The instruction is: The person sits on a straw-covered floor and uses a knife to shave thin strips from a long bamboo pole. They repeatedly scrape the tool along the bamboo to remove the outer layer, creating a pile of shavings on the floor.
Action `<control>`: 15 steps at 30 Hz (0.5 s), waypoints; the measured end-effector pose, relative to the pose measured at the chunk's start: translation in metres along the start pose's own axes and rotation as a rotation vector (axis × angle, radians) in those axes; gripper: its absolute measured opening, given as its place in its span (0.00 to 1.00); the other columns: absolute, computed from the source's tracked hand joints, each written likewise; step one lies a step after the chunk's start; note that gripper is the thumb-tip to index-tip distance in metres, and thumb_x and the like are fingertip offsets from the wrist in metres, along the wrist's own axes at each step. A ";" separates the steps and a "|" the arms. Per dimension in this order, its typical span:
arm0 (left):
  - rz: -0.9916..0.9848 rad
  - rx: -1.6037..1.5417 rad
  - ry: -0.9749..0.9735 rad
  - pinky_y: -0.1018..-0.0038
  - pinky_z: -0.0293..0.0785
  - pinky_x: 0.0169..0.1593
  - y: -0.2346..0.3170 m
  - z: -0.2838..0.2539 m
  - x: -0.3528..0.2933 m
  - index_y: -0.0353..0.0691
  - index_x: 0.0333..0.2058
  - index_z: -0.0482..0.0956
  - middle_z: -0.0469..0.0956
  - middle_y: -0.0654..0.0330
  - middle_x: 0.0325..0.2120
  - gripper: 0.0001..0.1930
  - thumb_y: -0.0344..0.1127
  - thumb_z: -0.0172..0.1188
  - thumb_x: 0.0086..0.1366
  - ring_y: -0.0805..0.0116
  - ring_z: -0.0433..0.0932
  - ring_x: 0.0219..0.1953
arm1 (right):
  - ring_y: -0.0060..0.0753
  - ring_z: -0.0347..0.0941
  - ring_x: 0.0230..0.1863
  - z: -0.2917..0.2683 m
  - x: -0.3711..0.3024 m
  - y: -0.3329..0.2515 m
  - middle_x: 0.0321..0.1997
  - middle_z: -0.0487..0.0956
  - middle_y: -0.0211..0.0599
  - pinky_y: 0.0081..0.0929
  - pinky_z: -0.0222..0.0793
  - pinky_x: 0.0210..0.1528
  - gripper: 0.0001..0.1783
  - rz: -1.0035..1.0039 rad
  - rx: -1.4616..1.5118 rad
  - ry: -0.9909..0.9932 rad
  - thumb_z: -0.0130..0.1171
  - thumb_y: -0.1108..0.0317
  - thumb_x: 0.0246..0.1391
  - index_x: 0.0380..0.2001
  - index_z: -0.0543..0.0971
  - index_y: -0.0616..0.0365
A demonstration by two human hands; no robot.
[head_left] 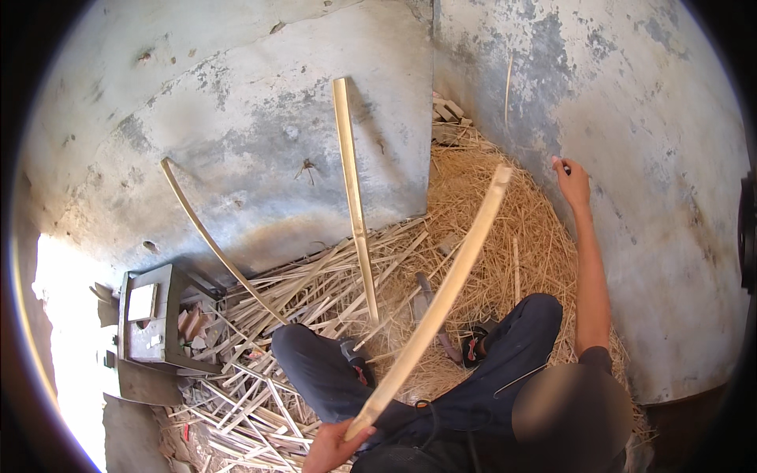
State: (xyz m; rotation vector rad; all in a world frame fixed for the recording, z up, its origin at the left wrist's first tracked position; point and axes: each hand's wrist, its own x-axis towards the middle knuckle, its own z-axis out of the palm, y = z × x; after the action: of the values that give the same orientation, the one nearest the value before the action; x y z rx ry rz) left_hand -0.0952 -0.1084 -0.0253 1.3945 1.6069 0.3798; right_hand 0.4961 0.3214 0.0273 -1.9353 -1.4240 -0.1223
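My left hand (335, 449), low in the head view, is closed around the lower end of a long split-bamboo strip (451, 288). The strip slants up to the right across my legs, its far end free in the air. Out to the right, my raised right hand (573, 181) is closed beside the right wall. A small dark bit shows at its fingers, too little to name. Partly behind the strip, a tool with a dark metal part (424, 285) and a brown handle lies between my feet.
One bamboo strip (347, 150) stands upright before the back wall; another curved strip (206, 227) leans left of it. Many strips (260, 426) cover the left floor, beside a grey wooden box (150, 347). Straw-like shavings (473, 213) heap toward the corner. A thin sliver (508, 91) shows against the right wall.
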 end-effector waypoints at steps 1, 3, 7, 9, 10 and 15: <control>-0.097 0.050 0.017 0.57 0.76 0.35 0.009 -0.007 0.001 0.37 0.46 0.87 0.82 0.50 0.23 0.24 0.56 0.65 0.72 0.59 0.81 0.27 | 0.44 0.85 0.40 -0.002 0.003 0.003 0.38 0.88 0.46 0.42 0.78 0.45 0.35 0.024 -0.071 -0.128 0.55 0.35 0.70 0.49 0.88 0.59; 0.064 -0.063 0.104 0.72 0.69 0.23 0.003 -0.011 0.015 0.32 0.39 0.87 0.76 0.64 0.15 0.17 0.45 0.69 0.73 0.78 0.74 0.18 | 0.44 0.85 0.41 -0.003 -0.005 0.007 0.40 0.88 0.47 0.42 0.77 0.46 0.34 0.009 -0.091 -0.216 0.55 0.36 0.71 0.50 0.87 0.59; 0.055 -0.202 0.197 0.76 0.68 0.22 0.023 -0.016 0.053 0.35 0.40 0.84 0.76 0.67 0.17 0.16 0.45 0.69 0.73 0.81 0.73 0.19 | 0.36 0.80 0.36 0.007 -0.067 -0.038 0.34 0.85 0.42 0.38 0.74 0.39 0.31 -0.049 0.177 -0.262 0.53 0.41 0.74 0.55 0.84 0.59; 0.064 -0.216 0.203 0.77 0.68 0.22 0.036 -0.018 0.072 0.35 0.41 0.83 0.76 0.68 0.18 0.16 0.45 0.70 0.72 0.82 0.73 0.19 | 0.32 0.76 0.32 0.005 -0.106 -0.071 0.31 0.83 0.37 0.34 0.70 0.35 0.29 -0.082 0.314 -0.303 0.54 0.43 0.74 0.57 0.82 0.59; 0.071 -0.224 0.201 0.78 0.68 0.22 0.045 -0.017 0.080 0.35 0.41 0.82 0.76 0.68 0.18 0.17 0.45 0.70 0.72 0.82 0.73 0.19 | 0.30 0.73 0.30 0.003 -0.126 -0.084 0.30 0.81 0.35 0.32 0.67 0.33 0.28 -0.131 0.366 -0.287 0.55 0.45 0.74 0.58 0.82 0.59; 0.245 -0.252 0.262 0.68 0.71 0.26 0.077 -0.004 0.116 0.31 0.37 0.79 0.77 0.54 0.18 0.17 0.42 0.70 0.72 0.70 0.77 0.20 | 0.32 0.80 0.33 -0.024 -0.215 -0.155 0.33 0.85 0.40 0.32 0.74 0.38 0.24 -0.241 0.588 -0.439 0.60 0.50 0.72 0.51 0.83 0.63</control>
State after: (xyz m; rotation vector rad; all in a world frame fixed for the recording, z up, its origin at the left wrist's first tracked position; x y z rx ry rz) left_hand -0.0417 0.0194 -0.0176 1.3905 1.5319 0.9106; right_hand 0.2876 0.1570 0.0198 -1.3446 -1.7264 0.5826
